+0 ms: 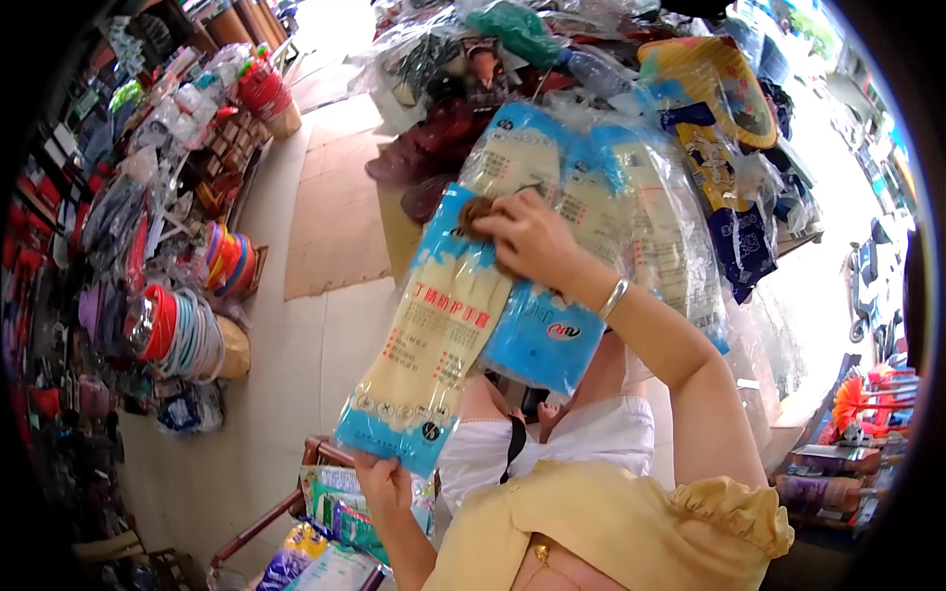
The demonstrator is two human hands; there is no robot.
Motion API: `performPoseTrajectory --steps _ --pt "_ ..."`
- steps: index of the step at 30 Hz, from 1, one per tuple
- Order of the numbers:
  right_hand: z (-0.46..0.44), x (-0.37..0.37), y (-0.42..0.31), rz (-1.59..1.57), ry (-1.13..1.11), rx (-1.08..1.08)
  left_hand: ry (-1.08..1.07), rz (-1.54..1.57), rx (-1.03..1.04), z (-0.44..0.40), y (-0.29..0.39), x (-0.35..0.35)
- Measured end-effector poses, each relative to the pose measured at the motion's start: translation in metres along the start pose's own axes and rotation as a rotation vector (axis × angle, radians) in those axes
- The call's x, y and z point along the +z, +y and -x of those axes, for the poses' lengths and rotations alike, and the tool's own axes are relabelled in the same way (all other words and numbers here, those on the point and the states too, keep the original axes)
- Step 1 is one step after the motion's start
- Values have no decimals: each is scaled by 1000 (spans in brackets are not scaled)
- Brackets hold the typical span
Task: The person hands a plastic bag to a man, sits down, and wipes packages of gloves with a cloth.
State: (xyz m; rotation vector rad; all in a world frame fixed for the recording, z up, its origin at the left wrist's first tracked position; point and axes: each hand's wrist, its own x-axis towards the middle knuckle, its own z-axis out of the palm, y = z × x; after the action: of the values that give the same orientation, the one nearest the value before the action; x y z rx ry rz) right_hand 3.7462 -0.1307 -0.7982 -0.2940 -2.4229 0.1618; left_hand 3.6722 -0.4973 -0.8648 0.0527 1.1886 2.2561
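Note:
A long packet of protective gloves (424, 340), blue and cream with red print, slants in front of me. At its lower end my left hand (382, 485) is closed on the edge. My right hand (537, 236), with a silver bangle on the wrist, is closed on a small brown wad (475, 217), perhaps cloth, which lies against the packet's upper end. Beneath that hand is another blue packet (545, 335). Further similar glove packets (655, 212) lie behind it on the heap.
Dark red shoes (434, 148) and plastic-wrapped goods top the heap. A yellow basket-like item (714, 79) sits at its far right. Flattened cardboard (335, 202) covers part of the tiled floor. Coloured packs (340, 527) rest on a chair at lower left. Shelved goods and coiled hoses (197, 335) line the left.

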Motion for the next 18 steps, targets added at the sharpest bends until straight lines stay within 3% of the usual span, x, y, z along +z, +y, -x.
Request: performPoseTrajectory --steps 4,7,18 --pt "-4 -5 18 242 96 90 -13 -10 -23 -1 -3 -7" --pt "3 -23 32 -6 142 265 3 16 -8 -2 -2 5" --pt "35 -37 51 -161 125 273 -7 148 -48 -4 -8 -6"
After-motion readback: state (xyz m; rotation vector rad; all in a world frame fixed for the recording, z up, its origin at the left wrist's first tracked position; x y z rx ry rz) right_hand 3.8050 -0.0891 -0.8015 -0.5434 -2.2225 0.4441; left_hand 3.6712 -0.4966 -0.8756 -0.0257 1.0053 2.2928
